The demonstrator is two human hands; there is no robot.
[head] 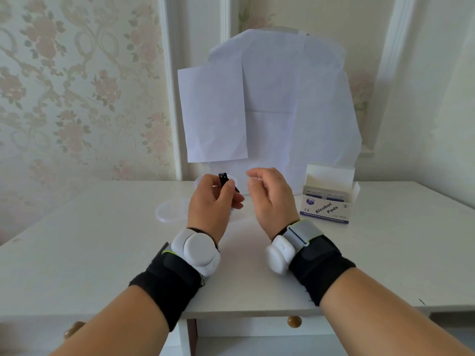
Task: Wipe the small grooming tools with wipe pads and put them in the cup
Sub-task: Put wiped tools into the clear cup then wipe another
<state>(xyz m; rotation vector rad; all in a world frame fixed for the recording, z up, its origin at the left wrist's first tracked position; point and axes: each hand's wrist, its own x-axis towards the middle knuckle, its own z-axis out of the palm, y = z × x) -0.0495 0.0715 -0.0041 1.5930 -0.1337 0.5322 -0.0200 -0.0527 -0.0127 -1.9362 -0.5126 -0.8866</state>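
Observation:
My left hand (214,201) grips a small black grooming tool (223,179), which sticks up past my fingers. A clear plastic cup (203,180) stands right behind that hand, mostly hidden by it. My right hand (268,195) hovers beside the left one with its fingers loosely curled and nothing visible in it. An open box of alcohol pads (327,204) stands to the right on the white table (102,240).
A clear round lid (171,210) lies on the table left of my left hand. White paper sheets (270,104) cover something upright at the back. The table's front edge has drawers with brown knobs (294,321).

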